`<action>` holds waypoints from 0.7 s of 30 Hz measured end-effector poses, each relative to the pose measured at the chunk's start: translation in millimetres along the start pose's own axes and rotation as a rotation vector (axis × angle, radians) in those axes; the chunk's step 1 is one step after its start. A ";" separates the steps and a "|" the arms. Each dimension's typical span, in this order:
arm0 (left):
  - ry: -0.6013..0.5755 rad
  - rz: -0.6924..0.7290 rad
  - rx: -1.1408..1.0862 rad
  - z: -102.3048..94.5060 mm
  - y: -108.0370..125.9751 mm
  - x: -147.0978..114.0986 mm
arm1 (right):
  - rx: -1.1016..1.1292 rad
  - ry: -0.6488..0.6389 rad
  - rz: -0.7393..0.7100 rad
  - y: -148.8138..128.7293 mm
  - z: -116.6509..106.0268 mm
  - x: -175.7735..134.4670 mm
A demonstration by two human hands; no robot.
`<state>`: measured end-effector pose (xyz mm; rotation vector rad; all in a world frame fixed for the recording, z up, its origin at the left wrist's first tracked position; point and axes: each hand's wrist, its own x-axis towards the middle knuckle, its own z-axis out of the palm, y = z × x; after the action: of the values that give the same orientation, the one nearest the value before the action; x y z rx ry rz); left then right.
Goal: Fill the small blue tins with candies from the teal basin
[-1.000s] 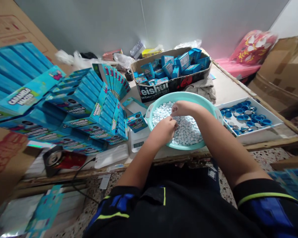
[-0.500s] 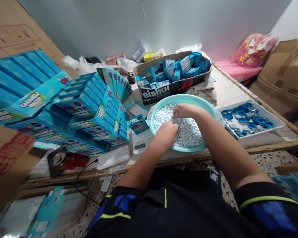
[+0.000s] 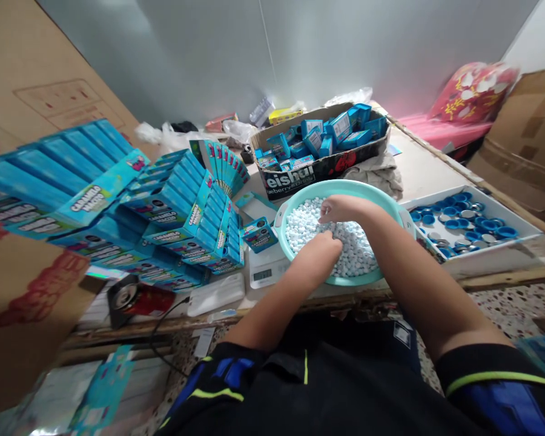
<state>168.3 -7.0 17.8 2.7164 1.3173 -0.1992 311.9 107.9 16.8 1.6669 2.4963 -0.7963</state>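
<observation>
A mint-green plastic basin [image 3: 352, 186] holds a heap of small pale-blue and white candies [image 3: 352, 257]. My left hand [image 3: 322, 254] is over the candies near the basin's front, fingers curled in. Whatever it may hold is hidden behind the knuckles. Just beyond it, my right hand [image 3: 341, 209] reaches in from the right, fingertips bent together low over the candies; I cannot make out anything between them. Left of the basin, a small blue printed box [image 3: 258, 235] rests at a white digital scale [image 3: 266, 272].
Stacked blue candy boxes [image 3: 186, 212] crowd the left side. Behind the basin stands an open carton [image 3: 300, 177] of small blue boxes. A white tray [image 3: 495, 251] with blue caps lies to the right. Near the front edge are a red can [image 3: 149, 301] and a white power bank [image 3: 215, 295].
The camera view has shifted slightly, moving the scene right and down. My left hand has moved a little to the right within the basin. My right hand stays about where it was.
</observation>
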 end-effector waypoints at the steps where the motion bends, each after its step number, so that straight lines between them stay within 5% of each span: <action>1: 0.005 -0.015 -0.001 -0.1 1.4 1.2 | -0.007 -0.002 -0.001 0.0 0.0 0.0; 21: 0.333 -0.090 -0.309 16.5 -12.9 -8.9 | -0.079 0.023 0.024 -0.3 5.9 5.7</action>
<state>151.7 -8.6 2.5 2.4994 1.4112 0.4332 307.7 110.2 10.1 1.6864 2.4820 -0.6704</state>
